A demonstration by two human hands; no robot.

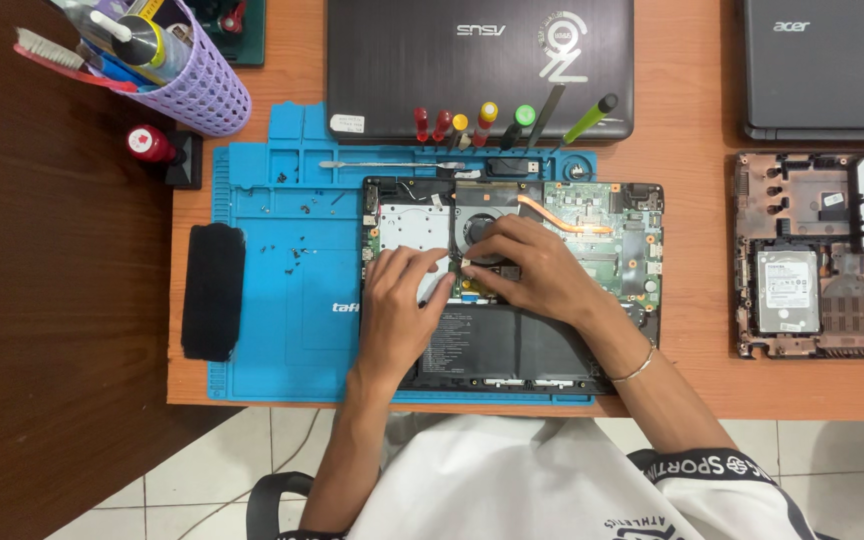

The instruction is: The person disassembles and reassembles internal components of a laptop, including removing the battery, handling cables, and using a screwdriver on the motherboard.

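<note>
Both hands meet over the opened laptop (512, 290) on the blue mat (272, 300): left hand (402, 305) and right hand (527, 270) pinch fingertips together at a small part beside the fan. Bottom cover is off, screws (292, 255) lie loose; board and battery remain in place

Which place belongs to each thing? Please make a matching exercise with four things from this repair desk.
Things:
1. purple perforated plastic basket
2. flat black rectangular pad
3. closed dark grey laptop
4. silver hard drive

Places:
A. inside the opened laptop at the right
B. top left, holding tools
C. behind the blue mat
D. left edge of the blue mat

Pairs: 1-B, 2-D, 3-C, 4-A
</note>
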